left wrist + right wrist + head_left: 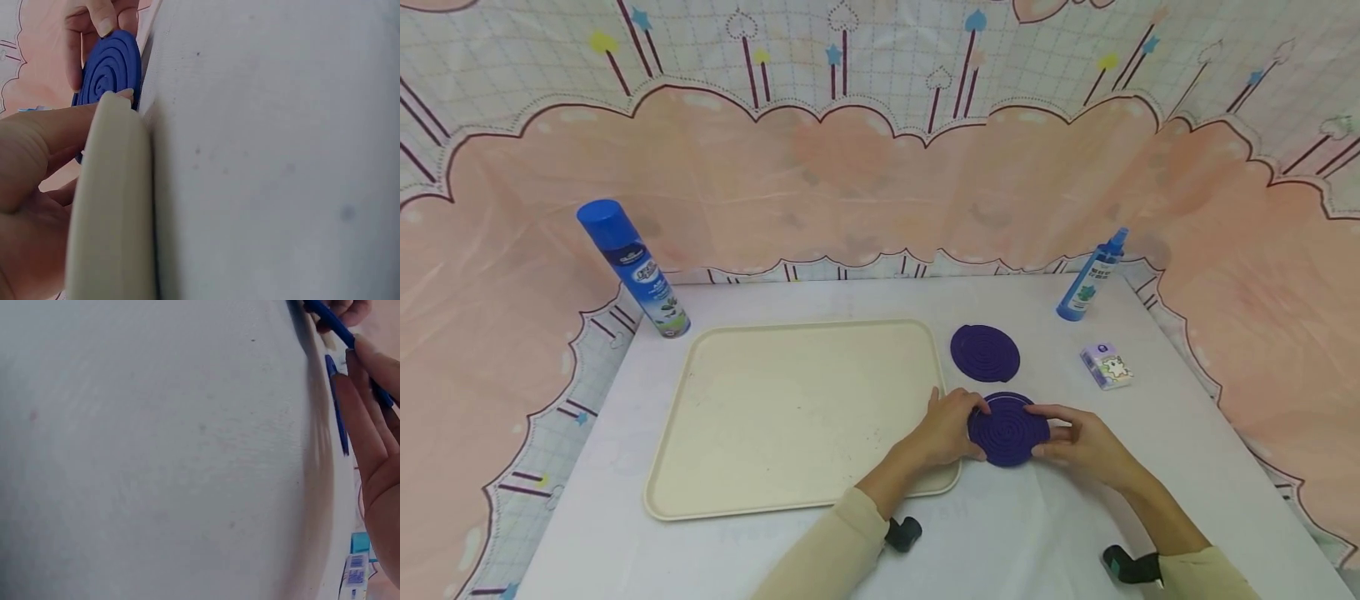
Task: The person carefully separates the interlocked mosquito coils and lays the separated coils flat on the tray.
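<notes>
Both hands hold a dark blue mosquito coil (1009, 429), a flat spiral disc, just right of the beige tray (805, 417). My left hand (953, 429) grips its left edge, with the wrist over the tray's right rim. At the opposite edge, my right hand (1086, 446) pinches it between thumb and fingers. The right wrist view shows the held coil (334, 322) edge-on and tilted, raised off the tabletop. A second dark blue mosquito coil (985, 353) lies flat on the table just behind. In the left wrist view, the tray's rim (112, 206) covers part of the left hand.
A blue spray can (636, 271) stands at the back left, beyond the tray. On the right are a blue spray bottle (1090, 279) and a small purple-and-white box (1107, 366). A white cloth covers the table (1015, 533), and a patterned curtain (880, 183) hangs behind it.
</notes>
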### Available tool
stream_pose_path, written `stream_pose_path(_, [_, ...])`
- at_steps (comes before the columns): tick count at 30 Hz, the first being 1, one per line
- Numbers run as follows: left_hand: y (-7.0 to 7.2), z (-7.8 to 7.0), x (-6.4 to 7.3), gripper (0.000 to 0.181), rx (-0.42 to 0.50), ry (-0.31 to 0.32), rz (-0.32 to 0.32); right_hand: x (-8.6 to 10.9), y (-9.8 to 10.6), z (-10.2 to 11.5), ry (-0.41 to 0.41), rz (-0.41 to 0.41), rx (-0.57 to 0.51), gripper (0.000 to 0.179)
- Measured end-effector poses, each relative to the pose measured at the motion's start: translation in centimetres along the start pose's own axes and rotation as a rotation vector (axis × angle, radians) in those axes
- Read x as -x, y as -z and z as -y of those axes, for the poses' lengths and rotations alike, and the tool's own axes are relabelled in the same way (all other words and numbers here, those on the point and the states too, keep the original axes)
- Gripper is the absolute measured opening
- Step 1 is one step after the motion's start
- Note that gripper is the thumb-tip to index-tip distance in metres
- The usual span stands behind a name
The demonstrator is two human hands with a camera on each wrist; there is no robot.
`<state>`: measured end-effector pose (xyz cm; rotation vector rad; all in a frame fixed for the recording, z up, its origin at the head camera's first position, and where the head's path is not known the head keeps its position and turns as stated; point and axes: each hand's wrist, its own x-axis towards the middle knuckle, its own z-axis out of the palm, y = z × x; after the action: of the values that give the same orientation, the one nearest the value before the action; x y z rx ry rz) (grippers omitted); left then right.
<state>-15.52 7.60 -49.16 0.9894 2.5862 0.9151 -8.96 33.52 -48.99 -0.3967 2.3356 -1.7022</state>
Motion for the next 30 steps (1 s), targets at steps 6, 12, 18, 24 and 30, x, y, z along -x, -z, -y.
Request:
stream_pose_path(6, [0.8,0.3,0.0,0.055,0.065,-0.006,-0.040,-0.3,0.3,0.3,-0.005,0.005,-0.053,0.061])
stream_pose_path(12, [2.8,0.6,0.0,0.055,0.192,0.008,-0.057,-1.5,0.5,1.5,0.017,-0.017,-0.028,0.059])
stream_pose_path(18, [5.5,1.1,0.0,0.056,0.373,-0.010,-0.103,-3.5,0.2,3.6,0.041,-0.050,0.023,0.062])
stream_pose_path(24, [8.2,1.9,0.5,0.053,0.452,-0.022,-0.171,-6.0,-0.3,5.7,0.108,-0.041,0.001,0.062])
stream_pose_path(30, [11.0,2.4,1.4,0.053,0.536,-0.044,-0.228,-8.4,-1.1,8.0,0.135,-0.030,-0.012,0.064])
